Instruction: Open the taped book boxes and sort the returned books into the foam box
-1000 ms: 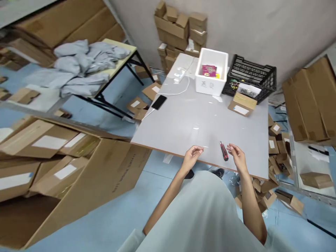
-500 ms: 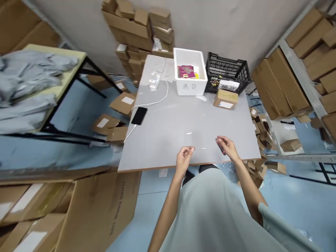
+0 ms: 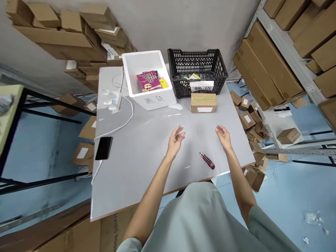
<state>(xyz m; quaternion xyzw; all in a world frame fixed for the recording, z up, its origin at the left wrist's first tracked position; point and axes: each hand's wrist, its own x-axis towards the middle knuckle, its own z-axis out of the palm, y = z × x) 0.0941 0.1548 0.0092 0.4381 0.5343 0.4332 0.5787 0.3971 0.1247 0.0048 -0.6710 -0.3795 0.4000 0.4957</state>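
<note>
Over the middle of the grey table (image 3: 147, 168) my left hand (image 3: 175, 141) is held out, fingers apart and holding nothing. My right hand (image 3: 223, 135) is likewise open and bare, to the right of it. Between my forearms a red and black utility knife (image 3: 207, 160) lies on the tabletop, touched by neither hand. Beyond my hands sits a small taped cardboard box (image 3: 203, 103) with a white label. It stands in front of a black plastic crate (image 3: 197, 64) that bears a paper sign.
Left of the crate, a white foam box (image 3: 160, 101) holds purple and yellow packets. A phone (image 3: 104, 148) on a cable lies near the left edge, below a power strip (image 3: 113, 100). Stacked cartons (image 3: 65, 42) line the wall; a shelf of boxes (image 3: 273, 66) stands at right.
Both hands have moved forward over the table and opened. The utility knife, earlier beside my right hand, now lies apart from it. My view has swung to the right and nearer the table.
</note>
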